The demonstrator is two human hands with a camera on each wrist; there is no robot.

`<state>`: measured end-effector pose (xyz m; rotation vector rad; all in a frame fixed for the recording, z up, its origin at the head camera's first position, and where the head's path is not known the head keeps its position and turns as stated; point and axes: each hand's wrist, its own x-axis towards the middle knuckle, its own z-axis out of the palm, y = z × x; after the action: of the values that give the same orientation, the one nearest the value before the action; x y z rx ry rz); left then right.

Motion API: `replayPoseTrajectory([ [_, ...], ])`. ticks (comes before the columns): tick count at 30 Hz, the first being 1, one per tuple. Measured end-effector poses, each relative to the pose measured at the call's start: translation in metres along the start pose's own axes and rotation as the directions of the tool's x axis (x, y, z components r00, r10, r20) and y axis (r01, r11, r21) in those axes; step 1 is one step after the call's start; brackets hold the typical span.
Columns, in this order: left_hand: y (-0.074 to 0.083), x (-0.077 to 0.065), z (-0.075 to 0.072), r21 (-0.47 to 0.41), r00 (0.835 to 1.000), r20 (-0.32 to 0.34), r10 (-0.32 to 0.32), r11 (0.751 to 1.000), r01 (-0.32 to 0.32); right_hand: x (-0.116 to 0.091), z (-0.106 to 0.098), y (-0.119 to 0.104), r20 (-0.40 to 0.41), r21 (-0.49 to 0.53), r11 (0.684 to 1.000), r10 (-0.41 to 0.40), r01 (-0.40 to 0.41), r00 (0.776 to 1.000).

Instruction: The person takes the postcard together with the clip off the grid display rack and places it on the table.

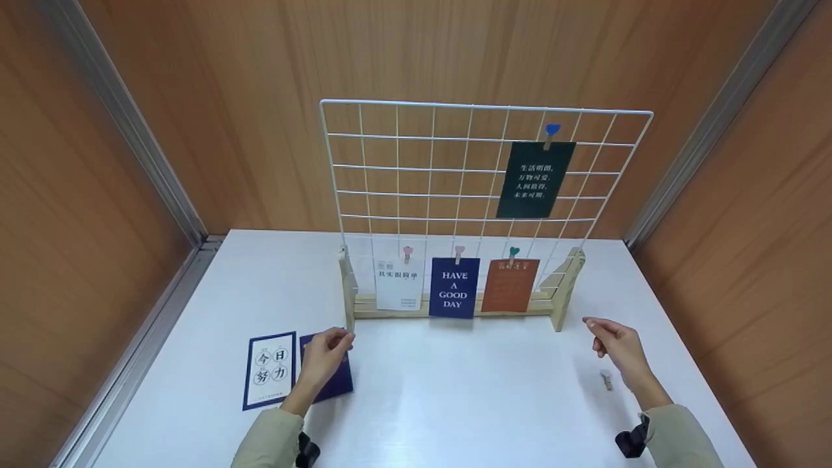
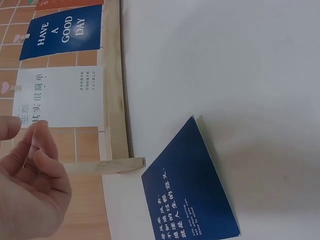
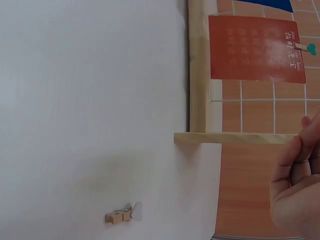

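My left hand (image 1: 326, 354) hovers over a dark blue card (image 1: 338, 380) on the table, its fingers loosely bent with nothing between them. In the left wrist view that card (image 2: 192, 190) shows white lettering. To its left lies a white card with a blue border (image 1: 270, 369). My right hand (image 1: 617, 348) hangs in front of the rack's right foot, fingers relaxed and holding nothing. Below it a small wooden clip (image 1: 606, 380) lies on the table; the right wrist view shows the clip (image 3: 120, 215) with a pale heart at one end.
A white wire grid (image 1: 416, 166) stands in a wooden base (image 1: 390, 313). Heart-topped clips hold a white card (image 1: 398, 292), a blue card (image 1: 455, 289) and an orange-red card (image 1: 511, 286) low down. A dark green card (image 1: 536, 181) hangs upper right. Wood panels (image 1: 195, 117) surround the table.
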<state>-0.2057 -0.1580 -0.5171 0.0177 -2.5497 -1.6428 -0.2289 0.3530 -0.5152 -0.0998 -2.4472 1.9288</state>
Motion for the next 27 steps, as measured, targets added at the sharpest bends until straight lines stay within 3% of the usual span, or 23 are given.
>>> replayPoseTrajectory([
  [5,0.004,0.004,0.005,0.009,1.000,0.006,0.005,1.000,-0.005,0.026,-0.012,0.046,0.070,0.118,0.989,-0.099,0.090,0.993],
  [7,0.007,0.005,0.007,0.002,1.000,0.012,0.005,1.000,-0.005,0.028,-0.011,0.049,0.074,0.130,0.988,-0.094,0.084,0.993],
  [11,0.010,0.006,0.012,-0.013,1.000,0.019,0.007,1.000,-0.007,0.048,-0.011,0.077,0.031,0.083,0.994,-0.074,0.071,0.997],
  [14,0.012,0.006,0.016,-0.019,1.000,0.023,0.015,1.000,-0.015,0.037,0.004,0.046,-0.027,-0.027,1.000,-0.008,0.008,1.000],
  [18,0.014,0.008,0.021,-0.014,1.000,0.029,0.013,1.000,-0.013,0.006,0.027,-0.021,-0.033,-0.052,0.998,0.043,-0.044,0.999],
  [27,0.022,0.014,0.030,-0.007,0.998,0.049,0.026,1.000,-0.025,0.009,0.035,-0.030,-0.027,-0.033,0.998,0.054,-0.055,0.998],
])
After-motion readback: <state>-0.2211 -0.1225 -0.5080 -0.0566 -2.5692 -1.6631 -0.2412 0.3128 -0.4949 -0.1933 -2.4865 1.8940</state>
